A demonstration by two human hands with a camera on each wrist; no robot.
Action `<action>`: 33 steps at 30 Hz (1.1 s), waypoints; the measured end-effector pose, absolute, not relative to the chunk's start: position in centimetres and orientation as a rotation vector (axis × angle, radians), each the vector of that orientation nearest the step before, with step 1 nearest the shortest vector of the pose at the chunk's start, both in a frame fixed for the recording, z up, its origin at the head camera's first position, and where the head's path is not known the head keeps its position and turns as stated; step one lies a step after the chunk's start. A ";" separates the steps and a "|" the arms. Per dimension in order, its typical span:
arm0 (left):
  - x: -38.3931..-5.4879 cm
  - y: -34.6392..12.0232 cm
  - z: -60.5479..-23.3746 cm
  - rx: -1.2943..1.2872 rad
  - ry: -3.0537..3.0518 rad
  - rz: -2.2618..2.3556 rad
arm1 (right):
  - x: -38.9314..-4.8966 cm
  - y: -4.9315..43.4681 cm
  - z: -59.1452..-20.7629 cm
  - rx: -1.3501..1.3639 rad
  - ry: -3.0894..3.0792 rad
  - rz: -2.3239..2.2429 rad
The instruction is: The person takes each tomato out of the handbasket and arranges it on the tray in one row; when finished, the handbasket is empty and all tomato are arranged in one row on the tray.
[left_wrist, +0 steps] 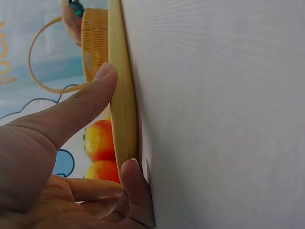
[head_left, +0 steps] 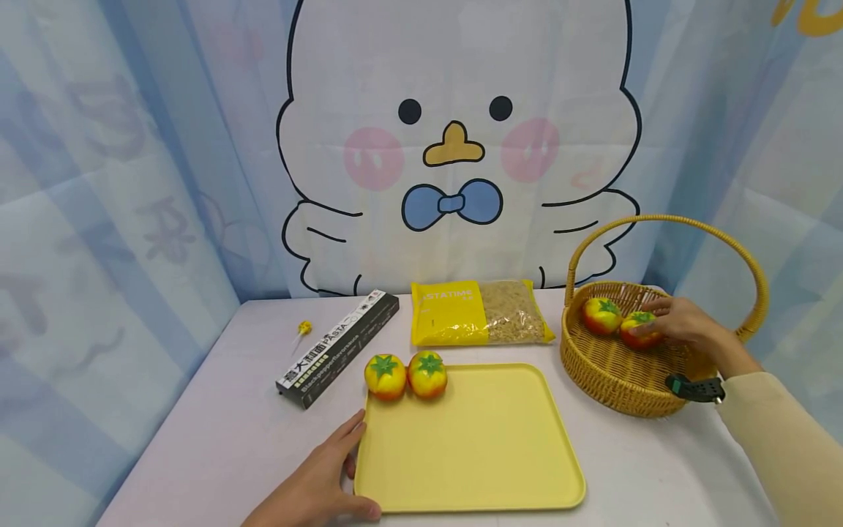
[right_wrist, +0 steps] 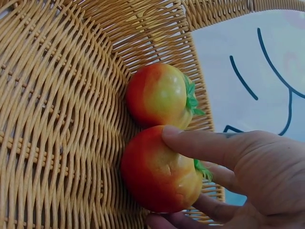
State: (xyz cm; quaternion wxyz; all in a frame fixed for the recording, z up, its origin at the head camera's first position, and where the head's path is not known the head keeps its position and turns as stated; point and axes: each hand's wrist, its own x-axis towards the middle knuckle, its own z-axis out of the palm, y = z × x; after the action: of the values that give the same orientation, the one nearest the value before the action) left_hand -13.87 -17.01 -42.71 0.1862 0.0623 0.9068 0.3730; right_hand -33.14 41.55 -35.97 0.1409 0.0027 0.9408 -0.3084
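OK, right hand (head_left: 681,326) status: thumb and fingers wrapped round a red-yellow tomato (right_wrist: 162,176), which I'm gripping inside the wicker basket (head_left: 612,391). That basket stands right of the tray (head_left: 467,446), off its far right corner, handle up. Second basket tomato (right_wrist: 155,95) sits just beside the gripped one, green leaves on top. Dark strap (head_left: 701,389) on my right wrist, pale sleeve (head_left: 770,439) behind it.

Left hand (head_left: 316,476): spread wide, thumb stretched out, at the tray's left edge. Thumb touches the rim near the front left corner, other fingers farther along that side. Nothing picked up in it.

Two more tomatoes, one (head_left: 386,378) and its neighbour (head_left: 427,375), side by side at the tray's far left corner, leaves up. Beyond the tray's far edge: yellow pasta bag (head_left: 484,313), lying flat, part see-through. Left of the tray, angled: black-and-white pasta box (head_left: 339,348). Farther left of the tray, past that box: small yellow item on a thin stick (head_left: 304,329). All on a white worktop (head_left: 211,446); cartoon curtain (head_left: 454,73) behind the tray.
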 end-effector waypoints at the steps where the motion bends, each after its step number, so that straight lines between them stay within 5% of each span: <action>1: -13.9 -17.0 -42.7 0.180 2.556 1.050 | -33.2 41.6 -36.0 0.010 2.713 -0.898; 33: -14.0 -16.8 -42.7 0.121 2.530 1.031 | -31.3 39.1 -32.8 -0.078 2.926 -0.859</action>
State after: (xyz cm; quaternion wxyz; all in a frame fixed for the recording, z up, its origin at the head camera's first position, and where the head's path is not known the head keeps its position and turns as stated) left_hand -14.03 -16.75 -42.66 0.2019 0.0434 0.9061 0.3692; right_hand -31.30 39.09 -32.77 0.0456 -0.0255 0.9582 -0.2812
